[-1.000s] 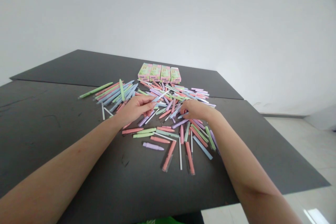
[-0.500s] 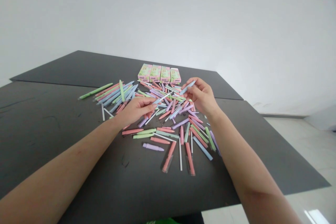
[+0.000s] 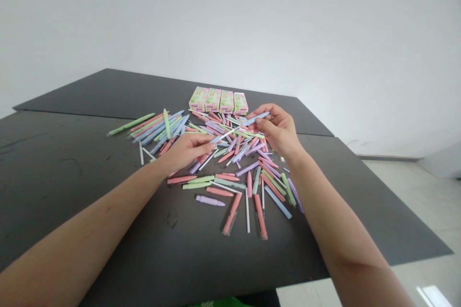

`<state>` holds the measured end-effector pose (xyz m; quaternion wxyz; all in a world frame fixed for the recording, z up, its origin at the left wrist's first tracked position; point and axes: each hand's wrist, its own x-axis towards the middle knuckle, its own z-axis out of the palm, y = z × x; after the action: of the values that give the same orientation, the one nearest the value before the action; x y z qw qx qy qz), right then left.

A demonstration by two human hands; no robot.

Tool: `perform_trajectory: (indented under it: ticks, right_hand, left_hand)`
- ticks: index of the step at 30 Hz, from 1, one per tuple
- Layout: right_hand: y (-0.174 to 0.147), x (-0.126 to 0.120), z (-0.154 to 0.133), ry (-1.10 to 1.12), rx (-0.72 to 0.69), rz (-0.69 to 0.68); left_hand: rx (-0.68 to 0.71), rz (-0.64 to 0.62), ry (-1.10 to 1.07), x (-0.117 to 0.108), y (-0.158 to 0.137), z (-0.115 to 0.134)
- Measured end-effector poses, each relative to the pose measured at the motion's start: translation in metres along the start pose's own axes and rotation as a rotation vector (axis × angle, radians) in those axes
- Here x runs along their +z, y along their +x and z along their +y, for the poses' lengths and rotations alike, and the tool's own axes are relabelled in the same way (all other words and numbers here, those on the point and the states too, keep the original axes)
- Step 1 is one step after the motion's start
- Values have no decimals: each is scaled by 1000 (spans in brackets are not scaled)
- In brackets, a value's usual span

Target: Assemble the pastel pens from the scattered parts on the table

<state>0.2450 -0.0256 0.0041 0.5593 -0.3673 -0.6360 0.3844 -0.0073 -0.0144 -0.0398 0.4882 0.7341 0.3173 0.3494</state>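
Note:
My left hand [image 3: 187, 151] pinches a short blue pen part [image 3: 216, 139], from which a thin white refill [image 3: 228, 133] sticks out to the upper right. Between the fingertips of my right hand [image 3: 280, 129] is a tapered blue pen barrel [image 3: 258, 118], its pointed end up and to the right. The barrel's lower end is at the tip of the refill; whether the tip is inside cannot be made out. Beneath both hands spreads a loose heap of pastel pen parts and white refills, among them a purple barrel [image 3: 247, 169].
Several green and pink boxes [image 3: 212, 100] stand in a row behind the heap. A pile of longer pens [image 3: 154, 129] lies left of it. In front are scattered a purple part [image 3: 210, 201] and red parts with clear caps [image 3: 261, 218]. The dark table [image 3: 173, 259] faces a white wall.
My right hand has brought the blue barrel left and slightly down to the refill's tip, and more of the barrel shows. The left hand has hardly moved.

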Motion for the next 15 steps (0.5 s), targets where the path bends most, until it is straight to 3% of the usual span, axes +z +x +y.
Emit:
perform_trajectory:
  ticks: [15]
  right_hand:
    - [-3,8,-3,12,-14,-107]
  left_hand:
    - [-11,-6,9,1,0,2]
